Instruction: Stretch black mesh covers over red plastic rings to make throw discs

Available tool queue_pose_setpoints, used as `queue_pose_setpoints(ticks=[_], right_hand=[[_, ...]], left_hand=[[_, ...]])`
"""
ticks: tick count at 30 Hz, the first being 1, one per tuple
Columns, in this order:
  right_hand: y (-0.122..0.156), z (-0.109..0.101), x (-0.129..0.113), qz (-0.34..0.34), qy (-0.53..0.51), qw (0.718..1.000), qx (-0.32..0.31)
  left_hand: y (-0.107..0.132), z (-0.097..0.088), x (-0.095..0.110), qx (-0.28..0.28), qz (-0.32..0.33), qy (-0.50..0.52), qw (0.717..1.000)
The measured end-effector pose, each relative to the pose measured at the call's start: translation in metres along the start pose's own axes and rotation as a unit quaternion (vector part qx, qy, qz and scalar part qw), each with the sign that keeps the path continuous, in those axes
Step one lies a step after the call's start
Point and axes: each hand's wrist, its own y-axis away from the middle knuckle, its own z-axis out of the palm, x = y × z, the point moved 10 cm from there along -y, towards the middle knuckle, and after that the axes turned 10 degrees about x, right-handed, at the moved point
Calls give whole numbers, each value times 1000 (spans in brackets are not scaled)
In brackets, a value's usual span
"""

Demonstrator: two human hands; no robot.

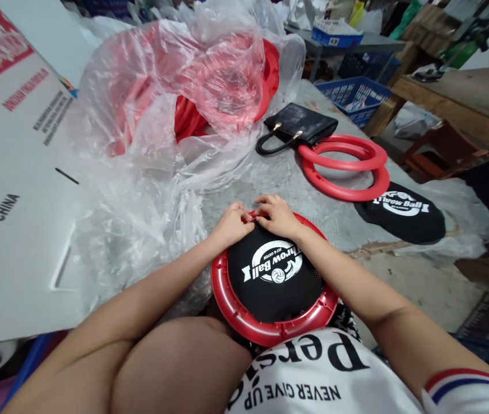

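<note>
A red plastic ring point(244, 313) rests against my body at the table's near edge. A black mesh cloth point(270, 276) printed "Throw Ball" is stretched over it. My left hand point(231, 223) and my right hand point(275, 214) meet at the ring's far rim. Both pinch the edge of the black cloth there, fingers closed. The fingertips touch each other over the rim.
Two bare red rings point(344, 167) lie stacked on the grey table, with another black printed cloth point(401, 211) beside them and a black handbag point(298, 127) behind. A clear plastic bag point(175, 98) full of red rings fills the middle left. White printed cardboard point(11, 190) lies at left.
</note>
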Motion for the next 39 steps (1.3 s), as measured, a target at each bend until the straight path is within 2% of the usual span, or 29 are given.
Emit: queue_pose_setpoints(ticks=[4,12,24,31,36,39], right_hand=[[-3,7,8,35,-18,999,-36],[-6,9,14,51,-63,996,-28],[-6,10,13,49,-36,998,-27],[-6,10,12,53,-19,998,-24],[-6,13,14,68,11,997,-32],[-7,13,12,51,-6,997,-52]], left_hand=[[2,-2,-5,37,-12,35,999],[-1,-5,-17,75,-46,113,990],[-1,-5,-22,80,-68,75,992],[-5,-2,-19,61,-83,30,994],[-5,-1,-14,51,-67,-13,996],[-5,-4,-14,61,-54,20,996]])
